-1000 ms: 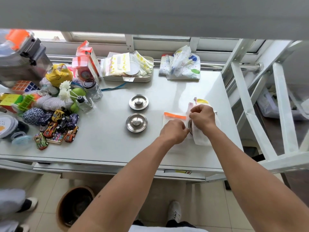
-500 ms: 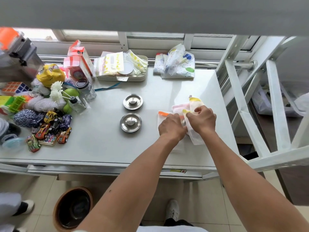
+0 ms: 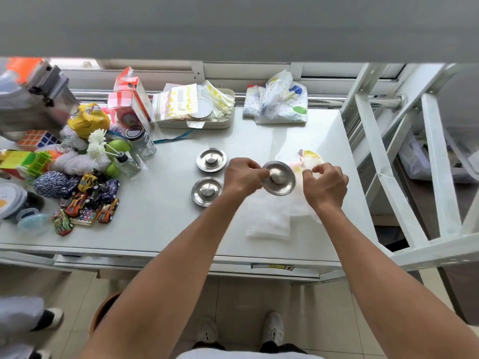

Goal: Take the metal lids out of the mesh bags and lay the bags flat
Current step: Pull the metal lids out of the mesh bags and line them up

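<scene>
My left hand (image 3: 243,177) grips a round metal lid (image 3: 281,180) by its edge, tilted and lifted just above the table. My right hand (image 3: 325,185) pinches the top of a white mesh bag with a yellow strip (image 3: 311,158), right of the lid. A second white mesh bag (image 3: 269,216) lies flat on the table below the lid. Two more metal lids rest on the table left of my hands, one farther back (image 3: 211,159) and one nearer (image 3: 206,190).
The white table (image 3: 160,216) carries toy cars (image 3: 88,200), yarn, a puzzle cube, glass jars (image 3: 141,139) and boxes at the left. A tray of zip bags (image 3: 197,107) and a printed bag (image 3: 277,102) sit at the back. White metal rails stand at the right.
Earlier both hands were closed together on the mesh bag. Now my left hand has drawn a metal lid out leftward while my right hand keeps hold of the bag.
</scene>
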